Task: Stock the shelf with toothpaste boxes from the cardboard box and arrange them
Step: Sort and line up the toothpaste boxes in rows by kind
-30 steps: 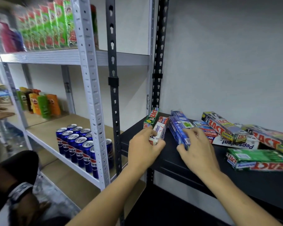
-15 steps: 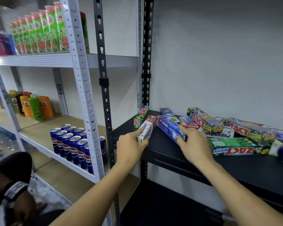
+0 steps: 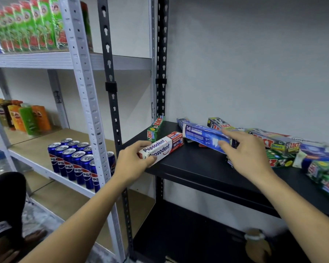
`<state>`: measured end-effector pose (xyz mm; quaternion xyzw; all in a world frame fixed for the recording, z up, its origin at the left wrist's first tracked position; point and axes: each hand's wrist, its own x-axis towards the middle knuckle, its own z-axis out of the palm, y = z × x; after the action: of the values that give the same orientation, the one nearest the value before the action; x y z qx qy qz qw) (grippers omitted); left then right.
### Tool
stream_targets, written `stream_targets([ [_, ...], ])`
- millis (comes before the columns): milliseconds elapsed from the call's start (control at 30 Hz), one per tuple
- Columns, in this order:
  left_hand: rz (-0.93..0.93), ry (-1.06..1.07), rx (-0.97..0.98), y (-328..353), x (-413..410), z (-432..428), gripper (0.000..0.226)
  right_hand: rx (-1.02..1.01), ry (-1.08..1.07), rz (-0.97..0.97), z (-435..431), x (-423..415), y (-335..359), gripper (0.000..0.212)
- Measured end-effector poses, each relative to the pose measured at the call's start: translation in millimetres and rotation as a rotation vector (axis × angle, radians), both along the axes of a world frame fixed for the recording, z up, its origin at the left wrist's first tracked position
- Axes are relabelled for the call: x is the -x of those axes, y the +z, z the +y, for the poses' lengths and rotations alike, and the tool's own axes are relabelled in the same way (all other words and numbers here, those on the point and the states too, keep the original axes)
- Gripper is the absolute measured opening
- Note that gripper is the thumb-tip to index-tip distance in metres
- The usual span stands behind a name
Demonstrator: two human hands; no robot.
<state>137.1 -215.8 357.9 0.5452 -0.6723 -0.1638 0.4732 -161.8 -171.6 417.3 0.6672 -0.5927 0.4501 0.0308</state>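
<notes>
White Pepsodent box [image 3: 162,147], gripped by left hand [image 3: 133,160], points lengthwise back-right.

- Pepsodent box [image 3: 163,147]: it no longer stands on edge alongside the Zact box [image 3: 156,128]. It now lies label up and slantwise, drawn toward the front edge of the shelf [image 3: 198,168].
- Left hand [image 3: 133,160]: it has gone from touching that box to gripping its near end.
- Safi box [image 3: 203,136]: it is now raised off the pile and tilted.
- Right hand [image 3: 249,154]: it has moved from resting on top of the Safi box to pinching its right end.
</notes>
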Motion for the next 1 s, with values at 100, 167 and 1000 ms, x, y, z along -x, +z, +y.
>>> stream_targets([
  [100, -0.034, -0.062, -0.040, 6, 2, -3, 0.044, 0.014, -0.005, -0.015, 3, 9, 6, 0.038],
  [167, -0.068, -0.133, -0.074, 11, 5, -6, 0.043, 0.026, 0.003, -0.038, 4, 15, 9, 0.038],
  [1000, -0.010, 0.138, 0.067, 8, 21, -106, 0.061, 0.088, -0.126, 0.164, -44, 28, 4, 0.041],
])
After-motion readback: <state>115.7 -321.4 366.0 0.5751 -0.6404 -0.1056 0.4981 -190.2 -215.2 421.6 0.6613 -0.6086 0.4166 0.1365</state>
